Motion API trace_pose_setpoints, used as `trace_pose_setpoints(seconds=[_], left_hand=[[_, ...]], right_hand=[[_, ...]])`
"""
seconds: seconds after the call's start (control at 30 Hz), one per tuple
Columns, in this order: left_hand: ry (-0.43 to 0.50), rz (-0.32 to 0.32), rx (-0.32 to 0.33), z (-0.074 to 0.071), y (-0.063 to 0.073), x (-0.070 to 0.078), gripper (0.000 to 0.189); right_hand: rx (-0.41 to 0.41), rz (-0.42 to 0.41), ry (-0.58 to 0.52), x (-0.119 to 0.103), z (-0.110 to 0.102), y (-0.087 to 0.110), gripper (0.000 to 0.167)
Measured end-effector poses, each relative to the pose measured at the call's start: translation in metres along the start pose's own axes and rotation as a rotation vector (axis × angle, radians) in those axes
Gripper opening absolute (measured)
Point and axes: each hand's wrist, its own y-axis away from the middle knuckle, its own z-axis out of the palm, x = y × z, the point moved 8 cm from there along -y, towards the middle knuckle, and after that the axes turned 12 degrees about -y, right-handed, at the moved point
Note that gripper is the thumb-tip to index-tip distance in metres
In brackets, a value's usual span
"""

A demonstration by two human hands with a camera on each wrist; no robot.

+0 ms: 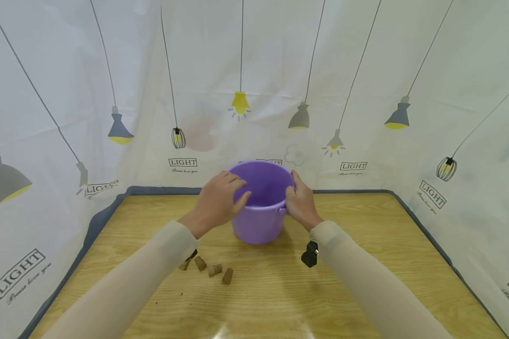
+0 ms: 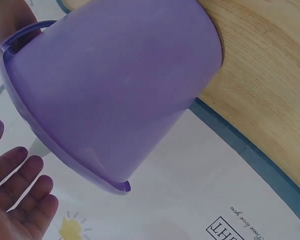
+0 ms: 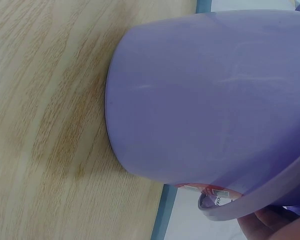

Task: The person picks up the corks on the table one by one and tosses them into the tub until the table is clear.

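Note:
A purple bucket (image 1: 258,228) stands upright toward the back of the table, its mouth facing up and partly toward me. My right hand (image 1: 302,201) grips its rim at the right side, thumb over the edge. In the right wrist view, those fingers (image 3: 255,227) lie by the bucket's handle (image 3: 255,207). My left hand (image 1: 220,202) is at the left of the rim with nothing in its grasp. The left wrist view shows its loosely bent fingers (image 2: 27,187) spread a little way off the rim. Nothing shows of the bucket's bottom inside.
Several brown corks (image 1: 214,270) lie on the wooden table (image 1: 271,301) in front of the bucket, left of centre; my left forearm partly covers one. A white sheet (image 1: 254,61) printed with lamps encloses the table's back and sides. A red label (image 3: 210,190) is on the bucket.

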Motion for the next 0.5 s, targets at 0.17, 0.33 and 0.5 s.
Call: trace_pose_setpoints(seconds=[0.17,0.33,0.5], left_hand=[[-0.003,0.028,0.032,-0.007,0.005,0.002,0.029],[-0.001,0.052,0.062,-0.015,0.010,0.005,0.027],[-0.004,0.085,0.099,-0.021,0.015,0.010,0.026]], right_hand=[[0.005,-0.009,0.012,0.000,0.000,0.000,0.064],[0.003,-0.003,0.004,0.001,0.000,-0.001,0.064],[0.004,-0.010,0.013,0.000,0.000,-0.002,0.064]])
